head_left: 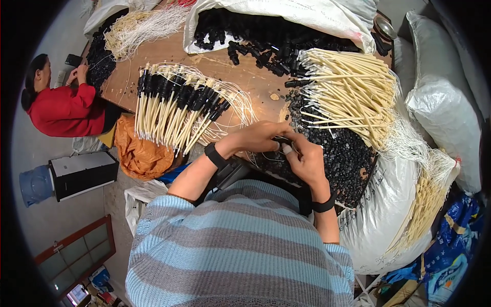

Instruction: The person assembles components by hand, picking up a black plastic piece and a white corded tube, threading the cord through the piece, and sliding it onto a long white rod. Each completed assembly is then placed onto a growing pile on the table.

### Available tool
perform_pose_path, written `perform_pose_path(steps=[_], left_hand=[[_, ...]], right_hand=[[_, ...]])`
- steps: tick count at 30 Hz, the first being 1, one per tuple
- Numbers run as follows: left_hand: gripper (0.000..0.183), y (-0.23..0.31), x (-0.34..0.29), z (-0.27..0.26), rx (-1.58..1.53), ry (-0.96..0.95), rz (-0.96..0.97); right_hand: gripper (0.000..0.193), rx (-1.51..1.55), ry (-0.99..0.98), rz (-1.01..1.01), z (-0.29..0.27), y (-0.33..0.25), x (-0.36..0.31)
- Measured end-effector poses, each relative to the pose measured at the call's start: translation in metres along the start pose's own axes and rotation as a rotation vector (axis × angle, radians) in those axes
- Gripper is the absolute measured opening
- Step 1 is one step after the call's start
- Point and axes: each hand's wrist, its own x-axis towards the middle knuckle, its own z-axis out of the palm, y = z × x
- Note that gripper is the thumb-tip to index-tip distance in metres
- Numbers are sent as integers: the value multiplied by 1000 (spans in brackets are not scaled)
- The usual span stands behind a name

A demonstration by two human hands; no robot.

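My left hand [258, 136] and my right hand [309, 159] meet at the near edge of the table, fingers pinched together. Between the fingertips is a small black plastic part [281, 139], mostly hidden by the fingers. Just right of my right hand spreads a heap of tiny black pieces [345, 156]. Beyond it lies a thick pile of cream-coloured tubes [353, 84] with white wire ends. To the left of my hands, a row of cream tubes fitted with black sockets [179, 105] lies fanned out, thin white wires trailing from it.
An open white sack [286, 10] spills black sockets [266, 59] at the table's far side. Full white sacks [440, 97] crowd the right. A person in red [69, 110] works at the far left, near an orange sack [139, 148] and a water dispenser [82, 175].
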Motion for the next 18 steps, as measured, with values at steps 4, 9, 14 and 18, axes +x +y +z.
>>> perform_pose_path(steps=[4,9,14,18], left_hand=[[51,15,-3,7,-86,111,-138],[28,14,-8,16,164,547,230],[23,19,-10,19,77,572,277],[24,5,7,20,66,526,215]], right_hand=[[16,-50,-3,-24,-2,-1,0],[12,-98,15,-30,-2,1,-3],[17,139,108,-16,1,6,-11],[16,40,15,106,-1,18,-23]])
